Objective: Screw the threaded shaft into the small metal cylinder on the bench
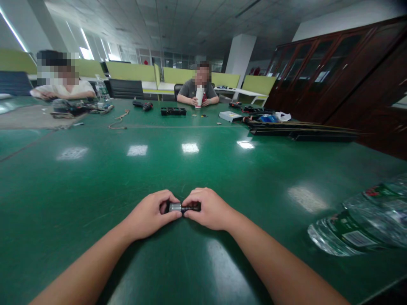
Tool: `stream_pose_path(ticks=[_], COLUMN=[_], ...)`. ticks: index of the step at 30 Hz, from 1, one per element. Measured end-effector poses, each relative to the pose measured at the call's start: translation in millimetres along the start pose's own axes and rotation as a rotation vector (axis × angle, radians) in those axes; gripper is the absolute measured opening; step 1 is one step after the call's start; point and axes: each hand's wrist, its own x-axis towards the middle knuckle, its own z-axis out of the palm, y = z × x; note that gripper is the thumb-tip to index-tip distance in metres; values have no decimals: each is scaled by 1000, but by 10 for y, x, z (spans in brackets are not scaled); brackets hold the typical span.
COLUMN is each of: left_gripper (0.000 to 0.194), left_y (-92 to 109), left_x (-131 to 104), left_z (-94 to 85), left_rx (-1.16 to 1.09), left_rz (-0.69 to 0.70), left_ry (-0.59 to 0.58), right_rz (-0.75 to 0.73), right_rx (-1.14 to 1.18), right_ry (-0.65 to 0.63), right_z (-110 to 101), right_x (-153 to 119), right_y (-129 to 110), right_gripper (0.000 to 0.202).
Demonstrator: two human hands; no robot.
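Note:
Low over the green table (133, 262), both hands meet around a small silver-and-black cylindrical part (175, 207) lying sideways. My left hand (149, 215) curls its thumb and fingers around the silver end on the left. On the right, the thinner dark end sits between the thumb and fingers of my right hand (210, 209). The fingertips of the two hands almost touch at the middle of the part. Fingers cover both ends, and its exact kind cannot be made out.
Clear plastic water bottles (352, 228) lie at the right. Farther back are a cordless drill (143, 105), a black slotted block (173, 111), a cord (119, 120), a silver box (230, 116) and dark metal panels (295, 129). Two people sit across the table, one holding a white cup (199, 97).

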Motion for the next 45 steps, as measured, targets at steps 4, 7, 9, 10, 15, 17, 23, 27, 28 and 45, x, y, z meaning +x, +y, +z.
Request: stream_pose_path(ticks=[4,7,9,10,15,17,23,27,28,45], left_gripper=[24,25,26,26,25,25,24,25,25,28], left_y=[-14,-23,-25,-24,-15,-11,-3,9,12,31], left_x=[-1,-8,-10,-10,-9,-9,2,9,7,-21], left_z=[0,0,-1,-2,-7,-8,-6,-3,-2,-7], left_rx=[-5,-12,-13,-13,-4,-1,0,7,11,30], left_rz=[3,8,5,4,10,10,5,1,1,-47], left_ry=[-7,-10,-11,-12,-20,-17,-15,-12,-9,19], right_rz=[1,3,6,7,9,12,20,5,1,242], right_rx=[10,9,10,11,16,16,0,-22,-30,-33], right_ry=[-9,-17,-21,-22,-22,-21,-25,-21,-18,7], right_z=[-19,-39,-51,-55,-56,-53,-60,-73,-77,-299], right_x=[-8,-15,-18,-19,-21,-22,-23,-24,-24,-67], right_y=[-3,-14,-21,-23,-20,-16,12,34,39,208], right_gripper=[14,15,17,17,16,16,15,13,13,11])
